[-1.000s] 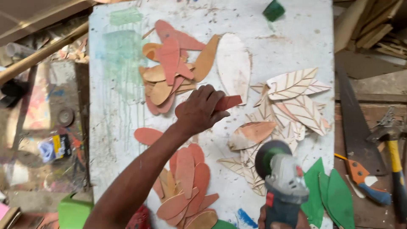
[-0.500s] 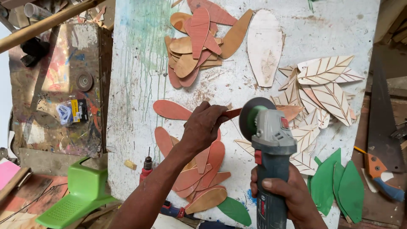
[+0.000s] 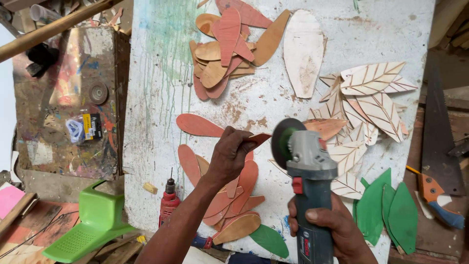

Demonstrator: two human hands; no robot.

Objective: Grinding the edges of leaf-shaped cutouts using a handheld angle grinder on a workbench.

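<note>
Two hands busy above white paint-stained counter: left grip pinching reddish wooden leaf-shaped piece, now touching disc of grey-blue angle grinder, clenched by right grip, lifted closer.

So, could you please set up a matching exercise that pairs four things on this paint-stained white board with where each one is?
Things:
1. grey and blue angle grinder
2. small reddish leaf-shaped wooden piece
3. flat green leaf-shaped cutouts
4. pale vein-carved wooden leaves

Places:
A. lower right corner of the white board
B. gripped in the right hand
C. upper right of the board
D. pinched in the left hand, by the disc

Pairs: 1-B, 2-D, 3-A, 4-C
</note>
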